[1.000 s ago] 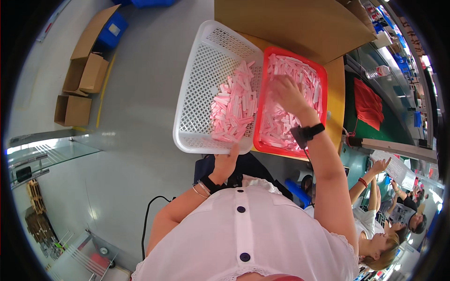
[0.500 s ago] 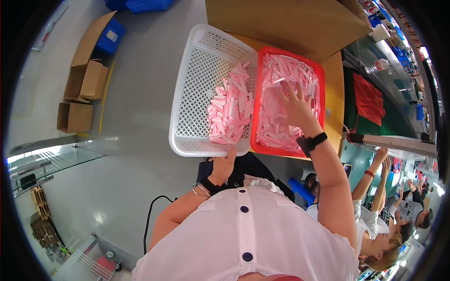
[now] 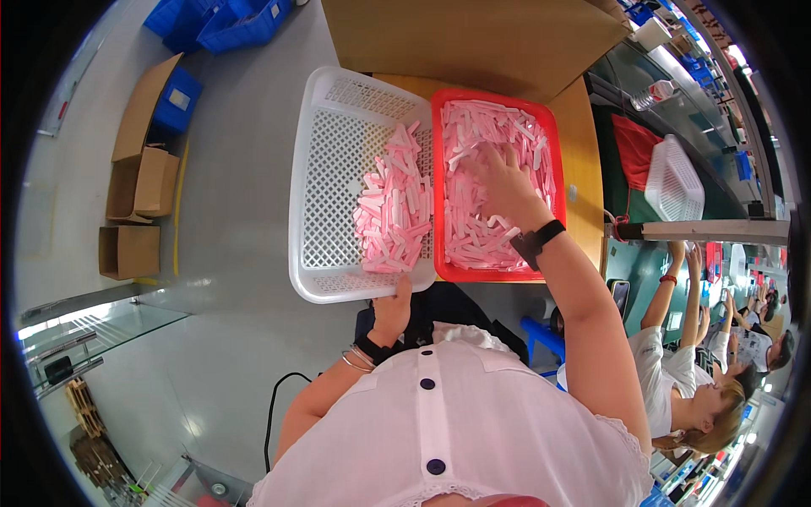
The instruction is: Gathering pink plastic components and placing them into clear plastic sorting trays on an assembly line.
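My left hand (image 3: 391,315) is closed on the near rim of a white perforated plastic basket (image 3: 300,182), close to its right corner. Small pink and white stick-like pieces (image 3: 394,207) lie heaped in the right part of that basket. Directly to the right stands a red tray (image 3: 558,173) filled with more of these pieces (image 3: 475,241). My right hand (image 3: 511,193) reaches into the middle of the tray, fingers apart and touching the pieces. No piece shows firmly gripped in it, though its fingertips are partly hidden.
A large cardboard box (image 3: 473,42) stands beyond the tray on the yellow table (image 3: 583,152). On the green bench at right are a white basket (image 3: 676,182) and red cloth (image 3: 632,148). Co-workers sit at lower right. Cartons (image 3: 127,252) and blue bins (image 3: 245,29) stand at left.
The whole view has shifted, so the basket and tray appear further left and lower. My right hand has moved slightly left within the tray, its fingers less spread. My left hand stays on the rim.
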Demonstrator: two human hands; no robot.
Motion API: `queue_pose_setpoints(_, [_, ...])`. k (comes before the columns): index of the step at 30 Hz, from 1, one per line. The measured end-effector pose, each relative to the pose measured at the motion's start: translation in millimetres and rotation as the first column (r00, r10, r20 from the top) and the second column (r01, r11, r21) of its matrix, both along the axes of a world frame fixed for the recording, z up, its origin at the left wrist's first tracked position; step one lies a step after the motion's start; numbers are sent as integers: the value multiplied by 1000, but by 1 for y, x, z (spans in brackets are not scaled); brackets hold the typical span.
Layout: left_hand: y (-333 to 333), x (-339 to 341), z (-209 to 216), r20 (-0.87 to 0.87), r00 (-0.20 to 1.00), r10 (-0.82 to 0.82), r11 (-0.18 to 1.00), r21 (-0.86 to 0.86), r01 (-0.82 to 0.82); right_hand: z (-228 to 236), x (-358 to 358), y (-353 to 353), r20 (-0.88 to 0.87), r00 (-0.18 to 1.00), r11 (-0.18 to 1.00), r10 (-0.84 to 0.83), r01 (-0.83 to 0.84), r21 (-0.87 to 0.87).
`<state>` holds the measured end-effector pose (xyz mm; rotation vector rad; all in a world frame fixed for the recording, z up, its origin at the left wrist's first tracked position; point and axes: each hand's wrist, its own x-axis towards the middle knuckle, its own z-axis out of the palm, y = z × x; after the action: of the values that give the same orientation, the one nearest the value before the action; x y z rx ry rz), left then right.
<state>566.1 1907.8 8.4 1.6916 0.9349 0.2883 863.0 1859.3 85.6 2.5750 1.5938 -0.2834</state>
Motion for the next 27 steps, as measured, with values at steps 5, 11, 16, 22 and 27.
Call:
queue_pose_setpoints(5, [-2, -6, -6, 80, 996, 45, 992, 113, -54, -1, -19, -7, -76, 997, 1000, -16, 15, -16])
queue_pose_setpoints(11, [-1, 0, -2, 9, 1000, 0, 997, 80, -1, -16, 0, -2, -81, 997, 975, -1, 19, 221])
queue_pose_setpoints(16, [0, -7, -9, 1, 1000, -23, 994, 107, 23, -16, -6, -9, -13, 1000, 943, -3, 7, 331])
queue_pose_setpoints(22, [2, -5, -7, 66, 997, 32, 997, 62, -36, 5, -1, -15, -109, 994, 916, 18, 27, 400])
queue_pose_setpoints(27, [1, -1, -11, 133, 982, 136, 990, 12, -138, 31, -3, -8, -150, 989, 883, 18, 55, 467])
